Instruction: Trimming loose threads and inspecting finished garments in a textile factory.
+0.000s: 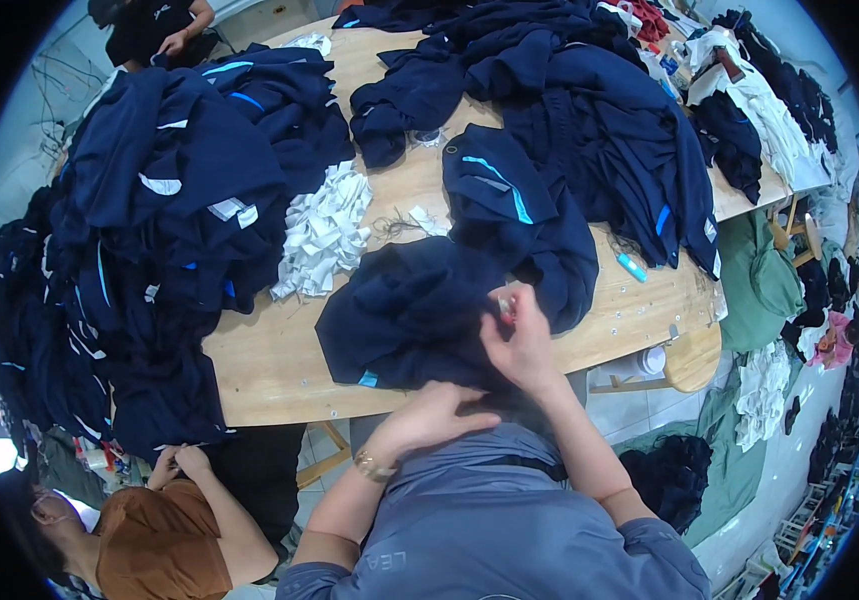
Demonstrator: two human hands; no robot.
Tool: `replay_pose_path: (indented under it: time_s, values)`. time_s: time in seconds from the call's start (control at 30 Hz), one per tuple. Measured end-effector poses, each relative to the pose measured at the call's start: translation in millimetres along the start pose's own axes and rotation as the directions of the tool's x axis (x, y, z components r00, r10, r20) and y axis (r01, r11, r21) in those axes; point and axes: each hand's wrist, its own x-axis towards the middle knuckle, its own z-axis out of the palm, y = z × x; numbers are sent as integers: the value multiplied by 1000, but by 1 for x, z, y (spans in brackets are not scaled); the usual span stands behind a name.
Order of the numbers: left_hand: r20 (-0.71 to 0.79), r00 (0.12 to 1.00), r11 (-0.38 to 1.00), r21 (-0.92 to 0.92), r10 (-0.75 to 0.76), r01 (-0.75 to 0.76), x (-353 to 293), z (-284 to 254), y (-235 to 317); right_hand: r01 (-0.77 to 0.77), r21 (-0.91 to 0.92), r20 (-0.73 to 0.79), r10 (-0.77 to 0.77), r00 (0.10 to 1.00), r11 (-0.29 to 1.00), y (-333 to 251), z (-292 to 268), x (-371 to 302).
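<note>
A dark navy garment point(399, 310) lies bunched on the table in front of me, its near side hanging toward my lap. My right hand point(519, 340) is over its right part, fingers closed round a small object with a red part point(506, 312); its kind is too small and blurred to tell. At the garment's near edge, close to my waist, is my left hand point(434, 420). Its fingers stretch to the right with the thumb apart, and dark cloth lies beside the fingertips. A second navy piece with a light-blue strip point(497, 185) lies just beyond.
A big navy garment heap point(169, 170) covers the table's left; more navy clothes point(599, 130) lie far right. Between them are white fabric scraps point(324, 235). A turquoise marker-like item point(631, 267) lies right. One person point(164, 540) sits at lower left; another point(154, 30) is far left.
</note>
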Motion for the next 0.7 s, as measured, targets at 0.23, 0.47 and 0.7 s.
replay_pose_path:
  time_s: [0.23,0.47,0.7]
  values:
    - [-802,515,940,341,302,-19,19,-50,38,522,-208,-115,-550,827,828,-3,-10,3]
    - [-761,560,945,264,327,-194,37,-47,12,1,337,-156,54,986,941,-4,-1,3]
    - [-755,592,953,153,284,-262,37,-71,10,-593,735,563,190,804,329,30,-26,10]
